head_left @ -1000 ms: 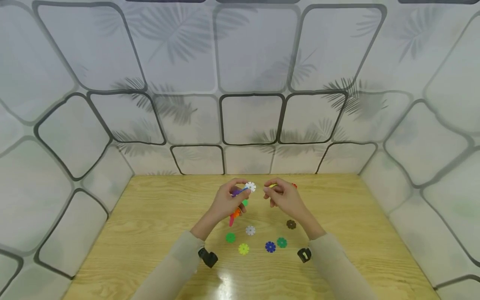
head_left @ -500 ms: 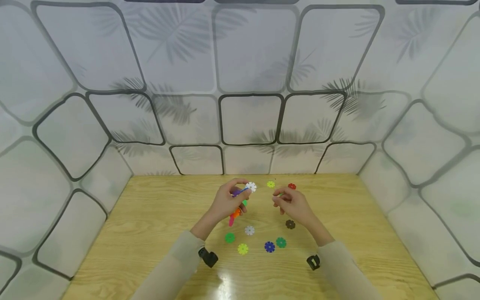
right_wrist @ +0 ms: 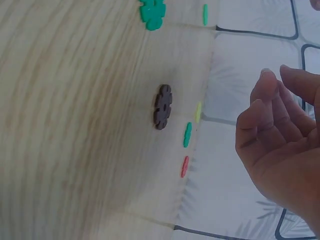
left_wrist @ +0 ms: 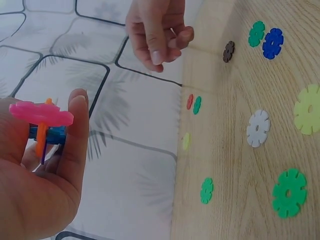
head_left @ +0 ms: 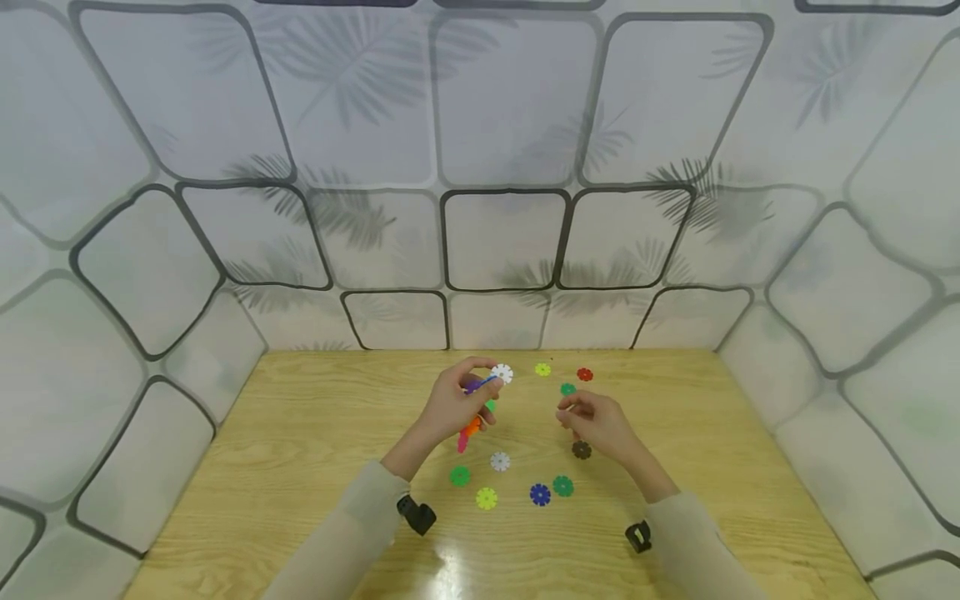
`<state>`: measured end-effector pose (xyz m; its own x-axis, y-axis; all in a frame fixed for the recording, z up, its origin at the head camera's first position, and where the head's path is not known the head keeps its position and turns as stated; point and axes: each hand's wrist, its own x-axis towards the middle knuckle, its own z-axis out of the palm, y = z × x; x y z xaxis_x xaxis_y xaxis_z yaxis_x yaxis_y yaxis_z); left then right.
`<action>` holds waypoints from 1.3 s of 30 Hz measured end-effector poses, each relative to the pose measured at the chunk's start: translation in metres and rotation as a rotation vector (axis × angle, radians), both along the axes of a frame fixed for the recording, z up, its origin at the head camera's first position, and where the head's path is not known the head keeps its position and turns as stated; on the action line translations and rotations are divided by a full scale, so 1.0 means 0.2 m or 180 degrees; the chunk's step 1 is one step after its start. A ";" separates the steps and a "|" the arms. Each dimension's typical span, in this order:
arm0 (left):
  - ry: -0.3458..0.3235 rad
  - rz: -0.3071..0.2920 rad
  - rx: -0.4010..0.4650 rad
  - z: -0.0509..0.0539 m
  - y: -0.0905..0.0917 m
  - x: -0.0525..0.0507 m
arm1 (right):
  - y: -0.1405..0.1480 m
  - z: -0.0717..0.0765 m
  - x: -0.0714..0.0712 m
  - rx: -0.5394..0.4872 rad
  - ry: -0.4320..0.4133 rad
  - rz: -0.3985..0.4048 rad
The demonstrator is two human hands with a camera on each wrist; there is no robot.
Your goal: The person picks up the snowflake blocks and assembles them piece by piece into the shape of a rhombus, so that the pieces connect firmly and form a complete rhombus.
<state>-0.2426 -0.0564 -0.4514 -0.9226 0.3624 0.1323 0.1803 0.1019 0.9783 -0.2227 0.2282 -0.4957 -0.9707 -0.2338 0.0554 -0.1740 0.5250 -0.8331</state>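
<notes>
My left hand grips a cluster of interlocking notched snowflake discs above the table. A white disc stands at its top between thumb and fingers, with blue and purple ones beside it. Lower on the cluster are an orange disc and a pink disc; the palm and fingers hide the rest. My right hand hovers apart to the right, holding nothing, its fingers loosely curled and the thumb off the index fingertip in the right wrist view. Nearest to it lie a brown disc and a teal-green disc.
Loose discs lie flat on the wooden table: yellow and red at the back, white, green, yellow, dark blue and green nearer. Patterned fabric walls enclose the back and sides.
My right hand has drawn away from the cluster, moving right and toward me, which uncovers the yellow, red and teal-green discs at the back. The left hand and its cluster stay put.
</notes>
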 end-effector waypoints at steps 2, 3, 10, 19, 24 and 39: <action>-0.0008 -0.0004 0.0012 0.00 0.00 0.00 | 0.02 -0.02 0.00 0.0079 0.0045 0.0022; -0.0009 -0.0004 0.0016 0.00 0.00 0.00 | 0.02 -0.03 0.00 0.0111 0.0072 0.0041; -0.0038 -0.0016 0.0016 0.00 -0.01 0.00 | 0.07 -0.07 0.00 0.0419 0.0206 -0.0041; 0.0019 0.0033 -0.0087 -0.01 -0.02 0.00 | 0.12 -0.12 0.02 0.0495 -0.0002 -0.0064; 0.0014 0.0028 -0.0068 -0.01 -0.02 0.00 | 0.14 -0.14 0.03 0.0626 -0.0032 -0.0079; 0.0037 0.0017 -0.0069 -0.01 -0.02 0.01 | 0.16 -0.18 0.07 0.0729 -0.0185 -0.0008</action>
<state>-0.2410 -0.0604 -0.4541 -0.9230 0.3604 0.1351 0.1909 0.1240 0.9737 -0.2094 0.2592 -0.5321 -0.9713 -0.2313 -0.0550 -0.1275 0.7019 -0.7008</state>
